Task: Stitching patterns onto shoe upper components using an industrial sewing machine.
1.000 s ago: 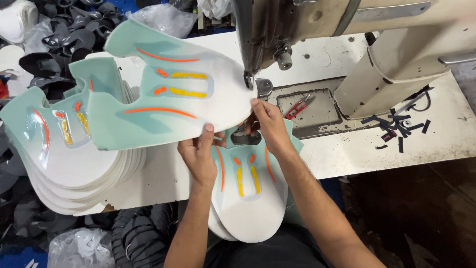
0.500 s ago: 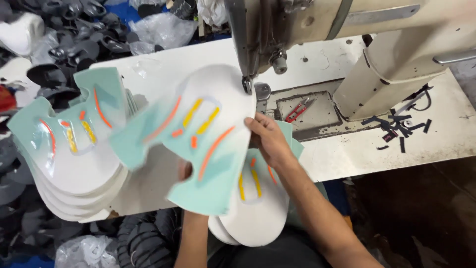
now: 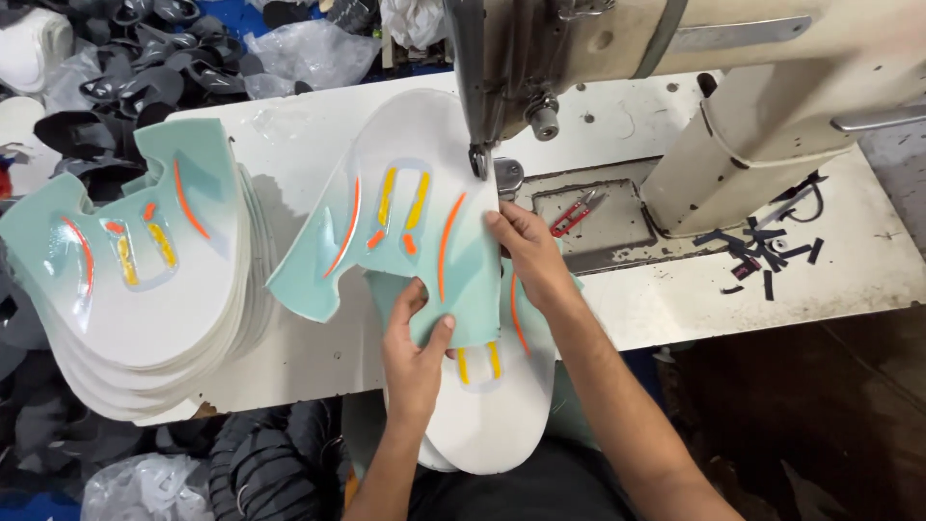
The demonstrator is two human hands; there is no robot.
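Observation:
A mint-green and white shoe-upper panel (image 3: 405,222) with orange and yellow stripes lies on the white table under the sewing machine's needle (image 3: 478,159). My left hand (image 3: 413,352) grips the panel's near edge, fingers curled over it. On its right edge rests my right hand (image 3: 526,256), pressing it flat near the needle. Below both hands, a second pile of similar panels (image 3: 492,405) sits at the table's near edge, partly covered by the held panel.
A tall stack of the same panels (image 3: 135,280) fills the table's left side. The cream sewing machine body (image 3: 772,106) takes up the right. Red-handled snips (image 3: 577,212) lie on the machine plate; black scraps (image 3: 762,256) sit further right. Dark shoe parts (image 3: 106,87) are heaped beyond the table.
The panel has turned counter-clockwise under the needle, its white rounded end now pointing away. My left hand shifted from beneath it to its near edge. My right hand stayed by the needle.

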